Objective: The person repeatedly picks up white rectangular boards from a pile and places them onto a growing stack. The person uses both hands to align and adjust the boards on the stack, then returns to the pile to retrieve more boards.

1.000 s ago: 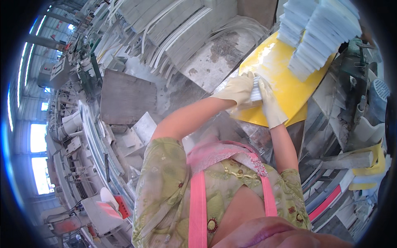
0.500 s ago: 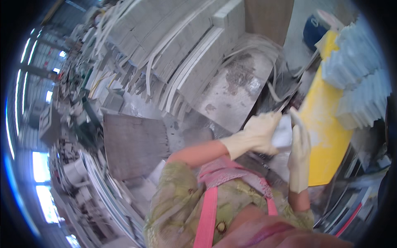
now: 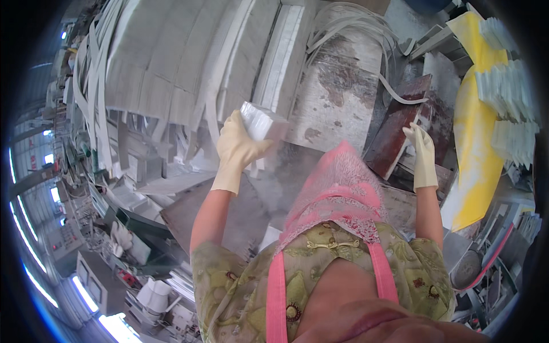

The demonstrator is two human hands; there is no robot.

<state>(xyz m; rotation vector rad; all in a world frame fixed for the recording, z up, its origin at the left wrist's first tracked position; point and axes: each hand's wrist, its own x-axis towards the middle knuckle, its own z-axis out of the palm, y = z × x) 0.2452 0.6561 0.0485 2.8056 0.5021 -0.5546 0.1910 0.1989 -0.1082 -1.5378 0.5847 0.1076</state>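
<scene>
Left hand [image 3: 239, 147] gripped a shiny white block [image 3: 260, 122] round its left side, well away from the right hand [image 3: 422, 151], which was half-open and, afaict, empty.

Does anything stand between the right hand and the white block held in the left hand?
Nothing visible does. The right hand is apart from the white block, which the left hand grips. In the picture, the tip of the pink apron comes just below the line between them; the stained board shows in the background.
</scene>
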